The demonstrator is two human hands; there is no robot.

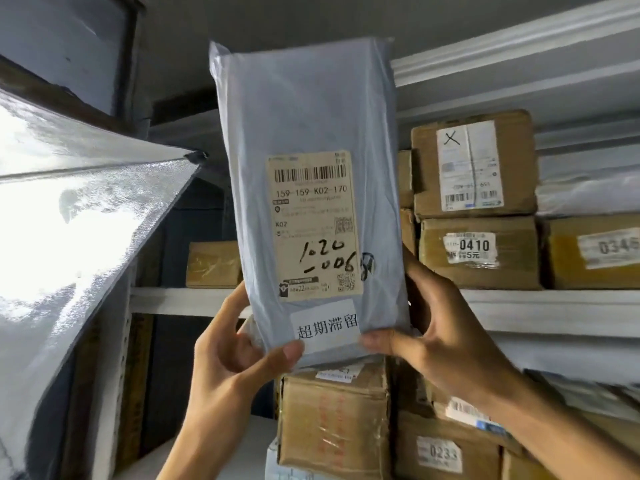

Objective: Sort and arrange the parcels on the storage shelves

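Head view: the storage shelves (519, 306) fill the far right, stacked with cardboard boxes (519, 265). In front of them the grey parcel (304, 133) stands upright, long axis vertical, label toward the camera. It rises above both hands, which hold only its lower end. The left hand (228, 355) pinches the bottom-left corner and the right hand (446, 327) curls round the lower right edge, thumbs in front at either end of the white sticker (325, 327). Neither hand is nearer, so shelving it likely means tipping the top away.
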